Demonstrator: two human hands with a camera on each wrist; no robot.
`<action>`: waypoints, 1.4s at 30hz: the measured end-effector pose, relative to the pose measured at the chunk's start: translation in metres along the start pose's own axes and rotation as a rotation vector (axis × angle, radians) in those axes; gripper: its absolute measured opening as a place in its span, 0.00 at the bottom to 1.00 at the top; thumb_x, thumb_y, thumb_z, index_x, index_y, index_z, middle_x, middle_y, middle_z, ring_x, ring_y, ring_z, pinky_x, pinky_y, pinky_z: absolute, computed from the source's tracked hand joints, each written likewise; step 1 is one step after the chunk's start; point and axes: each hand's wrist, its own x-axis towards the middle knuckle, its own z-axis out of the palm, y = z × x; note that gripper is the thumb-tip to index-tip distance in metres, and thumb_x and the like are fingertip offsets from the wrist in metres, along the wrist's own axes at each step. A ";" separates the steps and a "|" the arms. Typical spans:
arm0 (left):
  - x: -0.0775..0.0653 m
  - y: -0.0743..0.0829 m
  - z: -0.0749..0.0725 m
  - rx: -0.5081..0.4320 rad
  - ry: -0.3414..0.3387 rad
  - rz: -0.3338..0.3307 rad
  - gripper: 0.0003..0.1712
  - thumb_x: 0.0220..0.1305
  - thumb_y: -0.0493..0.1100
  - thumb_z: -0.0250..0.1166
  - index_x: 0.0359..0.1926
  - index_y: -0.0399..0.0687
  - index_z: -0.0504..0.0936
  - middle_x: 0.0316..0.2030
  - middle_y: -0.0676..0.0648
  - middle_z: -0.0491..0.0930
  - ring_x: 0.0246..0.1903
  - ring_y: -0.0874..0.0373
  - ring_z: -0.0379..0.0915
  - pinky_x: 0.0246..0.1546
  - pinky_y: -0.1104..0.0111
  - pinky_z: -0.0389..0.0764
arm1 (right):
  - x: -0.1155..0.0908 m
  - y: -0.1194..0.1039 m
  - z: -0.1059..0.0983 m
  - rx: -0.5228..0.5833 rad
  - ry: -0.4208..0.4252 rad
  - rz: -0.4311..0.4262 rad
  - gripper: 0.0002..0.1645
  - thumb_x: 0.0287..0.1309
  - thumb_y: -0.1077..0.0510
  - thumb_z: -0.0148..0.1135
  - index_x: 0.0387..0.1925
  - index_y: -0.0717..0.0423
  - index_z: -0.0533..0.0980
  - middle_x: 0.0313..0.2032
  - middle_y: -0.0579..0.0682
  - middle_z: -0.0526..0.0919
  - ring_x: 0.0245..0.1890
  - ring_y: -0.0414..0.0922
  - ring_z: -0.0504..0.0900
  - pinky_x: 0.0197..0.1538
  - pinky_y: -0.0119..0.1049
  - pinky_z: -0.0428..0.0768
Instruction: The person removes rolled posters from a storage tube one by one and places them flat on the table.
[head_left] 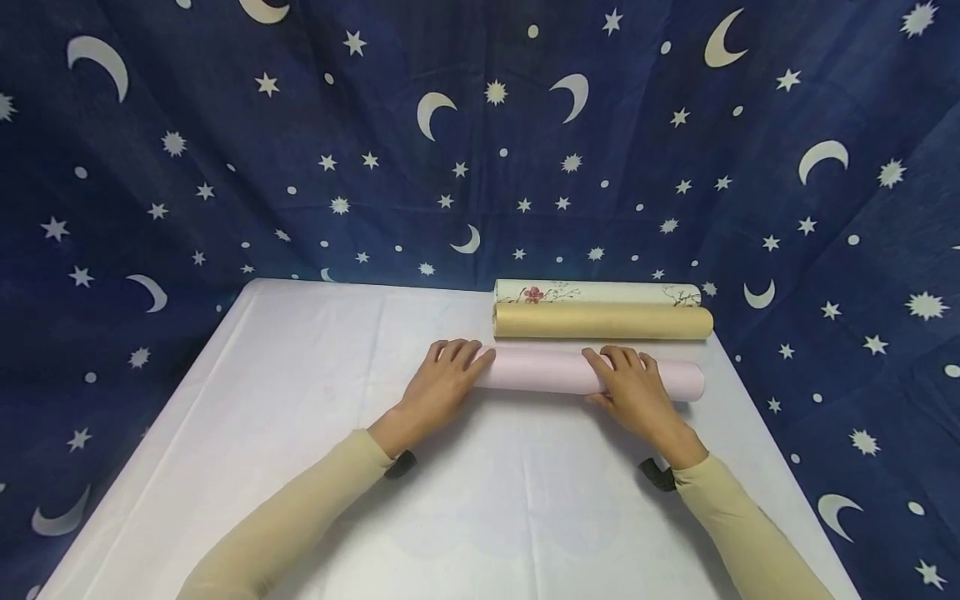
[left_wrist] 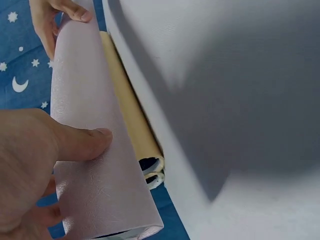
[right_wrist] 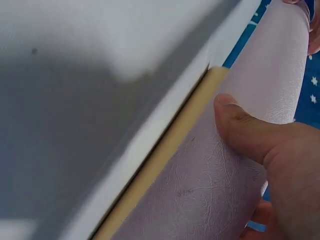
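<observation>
A pale pink wallpaper roll with a finely creased surface lies crosswise in the head view. My left hand grips it at its left end, thumb on the near side and fingers round the far side. Farther right, my right hand holds the same roll in a like grip, and the roll's right end sticks out past it. In the left wrist view the roll's end by the left hand shows a hollow opening. The fingertips behind the roll are partly hidden.
Just behind lie a golden-yellow roll and, against it, a white roll with red blossoms and branches. The white-covered table stretches left and toward the person. A dark blue curtain with moons and stars hangs behind.
</observation>
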 end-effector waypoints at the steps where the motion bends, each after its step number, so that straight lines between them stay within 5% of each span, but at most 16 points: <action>1: -0.003 -0.001 0.000 0.001 0.000 0.001 0.33 0.61 0.40 0.67 0.66 0.53 0.67 0.59 0.44 0.73 0.58 0.46 0.70 0.58 0.52 0.71 | 0.000 -0.003 0.000 -0.002 -0.008 -0.003 0.46 0.46 0.46 0.76 0.66 0.48 0.67 0.54 0.61 0.75 0.55 0.62 0.74 0.56 0.66 0.68; 17: -0.041 -0.018 0.005 -0.053 -0.049 -0.027 0.35 0.58 0.40 0.71 0.65 0.53 0.69 0.58 0.45 0.75 0.57 0.47 0.72 0.56 0.53 0.73 | 0.009 -0.029 0.016 0.011 -0.098 -0.035 0.45 0.49 0.41 0.74 0.67 0.45 0.68 0.54 0.57 0.77 0.55 0.58 0.75 0.56 0.62 0.70; 34: -0.047 -0.023 0.012 -0.116 -0.082 -0.036 0.35 0.58 0.40 0.71 0.66 0.51 0.69 0.60 0.44 0.74 0.60 0.47 0.71 0.62 0.53 0.70 | 0.010 -0.035 0.025 0.017 -0.118 -0.016 0.45 0.48 0.42 0.75 0.67 0.48 0.69 0.54 0.57 0.77 0.55 0.58 0.76 0.55 0.63 0.71; 42: -0.053 -0.031 -0.001 -0.276 0.015 -0.180 0.26 0.63 0.44 0.65 0.61 0.46 0.74 0.61 0.43 0.75 0.62 0.47 0.69 0.65 0.51 0.68 | 0.018 -0.049 0.019 0.050 -0.168 0.006 0.45 0.50 0.40 0.73 0.67 0.48 0.68 0.59 0.57 0.76 0.60 0.58 0.74 0.64 0.71 0.60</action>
